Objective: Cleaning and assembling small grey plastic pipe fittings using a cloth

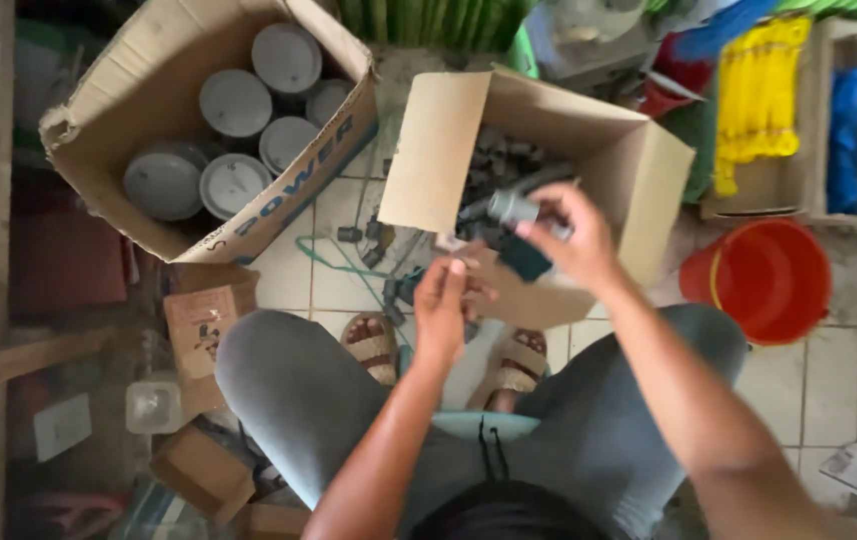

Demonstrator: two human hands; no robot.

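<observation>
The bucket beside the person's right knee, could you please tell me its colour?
The bucket is red-orange; the head view shows it.

Right hand (pixel 570 232) holds a grey pipe fitting (pixel 511 208) (over an open carton (pixel 648 170)).

- A short grey pipe fitting (pixel 513 208), cylindrical, is held lying roughly level in the fingertips of the right hand (pixel 568 240), raised above the open cardboard box of dark fittings (pixel 548 170).
- A small pale piece (pixel 456 252), too blurred to name, is pinched in the left hand (pixel 445 300), just below and to the left of the grey fitting, apart from it.
</observation>
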